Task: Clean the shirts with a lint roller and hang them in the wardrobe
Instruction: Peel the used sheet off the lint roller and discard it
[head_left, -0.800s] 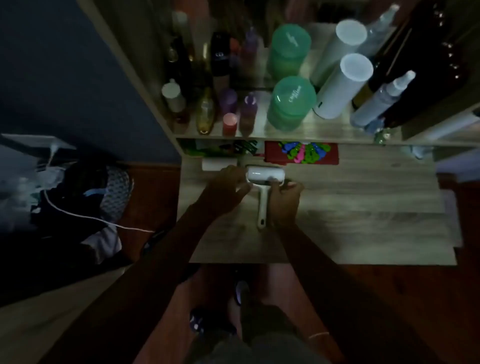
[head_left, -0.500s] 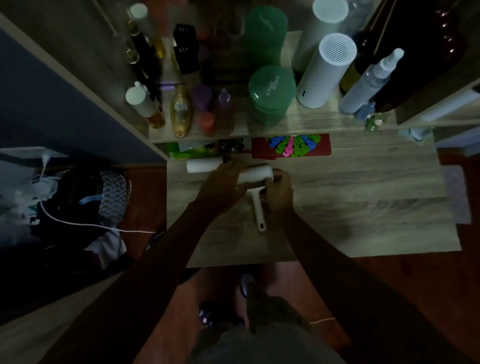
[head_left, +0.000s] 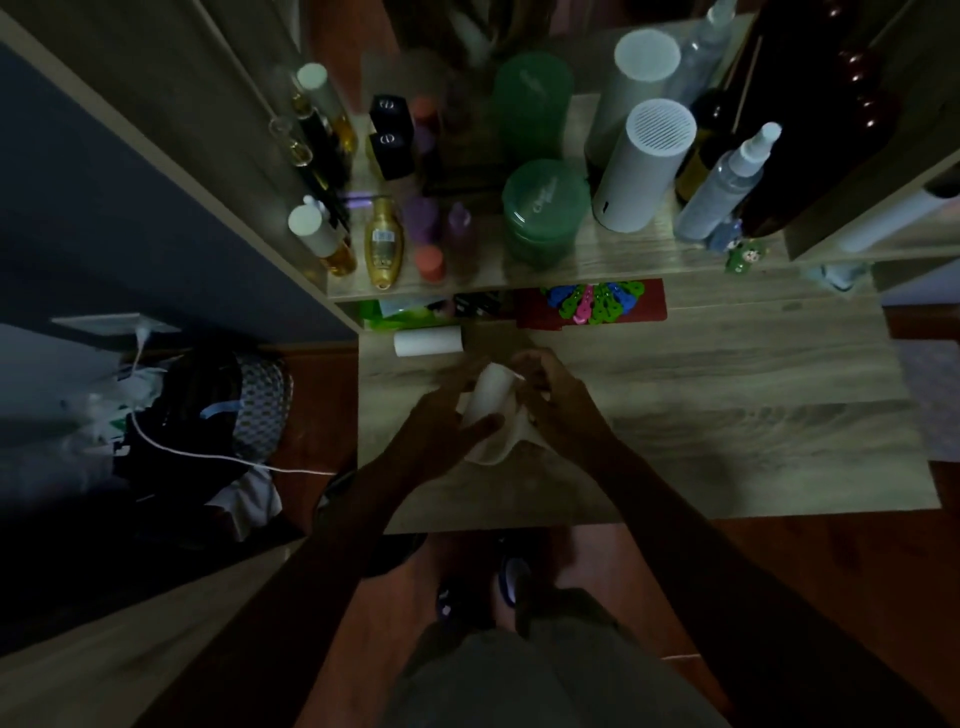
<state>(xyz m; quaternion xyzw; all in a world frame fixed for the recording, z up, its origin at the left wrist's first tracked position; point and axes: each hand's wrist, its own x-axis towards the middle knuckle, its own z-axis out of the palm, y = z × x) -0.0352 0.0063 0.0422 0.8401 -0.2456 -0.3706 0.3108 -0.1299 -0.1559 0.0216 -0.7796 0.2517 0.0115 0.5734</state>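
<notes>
Although the room was dim, the head view showed both hands working over the wooden desk (head_left: 727, 415), with the lint roller (head_left: 488, 397) held between them just above the desktop. The left hand (head_left: 441, 431) was curled round the white roll, its thumb (head_left: 488, 423) pressed across the lower end. The right hand (head_left: 558, 410) was closed at the roller's other side; a pale flap below it could have been the handle or a peeled sheet, and the blur left that undecided.

A spare white roll (head_left: 428, 340) lay on the desk just beyond the hands, near a red packet of coloured clips (head_left: 592, 306). Bottles and a green jar (head_left: 543, 213) stood on the shelf above. No shirt could be made out, though a dark heap of cloth (head_left: 208, 415) lay on the floor to the left.

The roller looked light and rigid, probably plastic around a paper core. Its outer sheet would likely be tacky, so gripping the roll would stick to the fingers and spoil the surface. The handle seemed the better place to hold it, with the other hand only steadying the roll's ends.
</notes>
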